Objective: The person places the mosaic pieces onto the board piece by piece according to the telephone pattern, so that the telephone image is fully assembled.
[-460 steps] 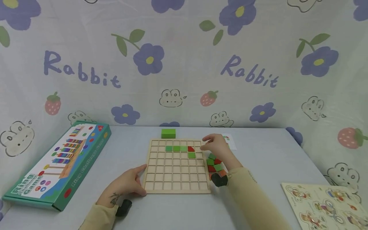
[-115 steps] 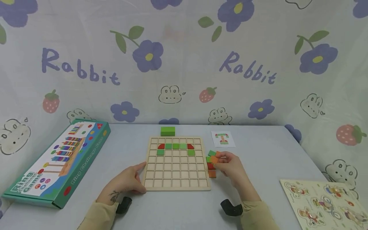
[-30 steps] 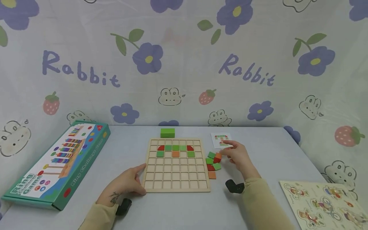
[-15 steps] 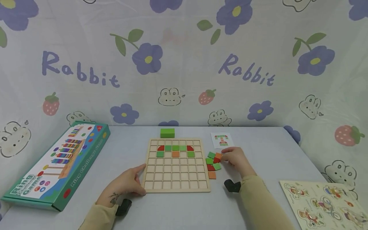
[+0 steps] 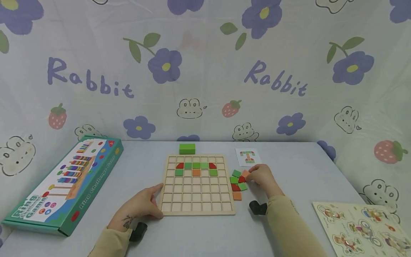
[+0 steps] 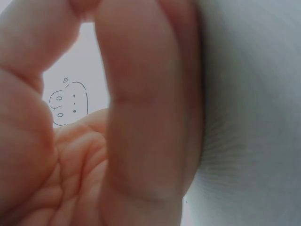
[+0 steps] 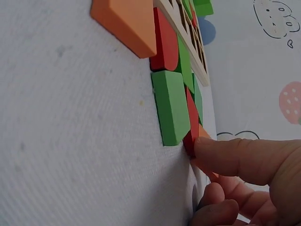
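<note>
In the head view my left hand [image 5: 141, 204] rests against the left side of a wooden grid board [image 5: 199, 213], index finger and thumb touching its edge. Its fingers fill the left wrist view. Right of the board, my right hand [image 5: 265, 179] pinches an orange square tile [image 5: 245, 173] at the edge of a cluster of loose tiles. In the right wrist view the thumb covers part of that orange tile, beside a red tile [image 7: 192, 123]. Green tiles, red rounded tiles and one orange tile [image 5: 196, 172] sit in the board's upper cells.
A pattern card [image 5: 248, 157] lies behind the loose tiles. A green block [image 5: 187, 149] stands behind the board. A ring game box [image 5: 64, 185] lies at left, a picture puzzle board [image 5: 363, 228] at right. Another orange tile [image 5: 237, 195] lies nearest the front of the cluster.
An orange tile now sits under the board's top row. My right hand has come down from beside the card to the cluster, and the pinched orange tile has shifted slightly. The left hand stays put.
</note>
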{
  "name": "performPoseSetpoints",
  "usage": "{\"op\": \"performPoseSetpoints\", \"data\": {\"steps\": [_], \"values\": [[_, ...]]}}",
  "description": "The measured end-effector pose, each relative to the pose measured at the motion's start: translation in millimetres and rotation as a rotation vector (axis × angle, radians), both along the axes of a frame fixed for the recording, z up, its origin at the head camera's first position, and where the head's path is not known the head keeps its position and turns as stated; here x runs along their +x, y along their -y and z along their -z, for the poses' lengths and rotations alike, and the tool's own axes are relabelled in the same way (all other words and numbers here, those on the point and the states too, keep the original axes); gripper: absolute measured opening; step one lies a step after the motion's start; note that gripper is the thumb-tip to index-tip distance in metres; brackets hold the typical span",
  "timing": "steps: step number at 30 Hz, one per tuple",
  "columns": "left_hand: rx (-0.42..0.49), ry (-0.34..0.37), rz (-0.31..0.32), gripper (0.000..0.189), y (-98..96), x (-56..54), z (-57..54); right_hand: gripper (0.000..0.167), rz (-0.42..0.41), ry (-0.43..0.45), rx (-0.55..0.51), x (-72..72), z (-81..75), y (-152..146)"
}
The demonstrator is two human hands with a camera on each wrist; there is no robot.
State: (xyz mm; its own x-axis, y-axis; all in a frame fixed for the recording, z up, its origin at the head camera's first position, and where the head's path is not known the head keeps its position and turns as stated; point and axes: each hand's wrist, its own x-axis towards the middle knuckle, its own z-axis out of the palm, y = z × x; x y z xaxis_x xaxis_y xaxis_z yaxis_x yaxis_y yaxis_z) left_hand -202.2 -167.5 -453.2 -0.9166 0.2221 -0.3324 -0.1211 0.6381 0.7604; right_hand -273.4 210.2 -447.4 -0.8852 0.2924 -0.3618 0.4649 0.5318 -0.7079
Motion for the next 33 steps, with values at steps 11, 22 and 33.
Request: {"op": "performPoseSetpoints", "data": {"steps": [11, 22, 33], "values": [[-0.005, 0.0, -0.001, 0.099, -0.8, 0.1, -0.9, 0.016, 0.007, 0.011, -0.004, 4.5, -13.4, -0.5], [-0.01, 0.008, -0.01, 0.099, -1.6, -0.3, -0.6, 0.024, -0.025, -0.228, -0.303, 8.6, -30.5, 28.2], [-0.013, 0.002, -0.009, 0.099, -1.5, 0.7, -1.4, 0.043, -0.101, -0.195, -0.649, 16.5, -37.3, 68.6]]}}
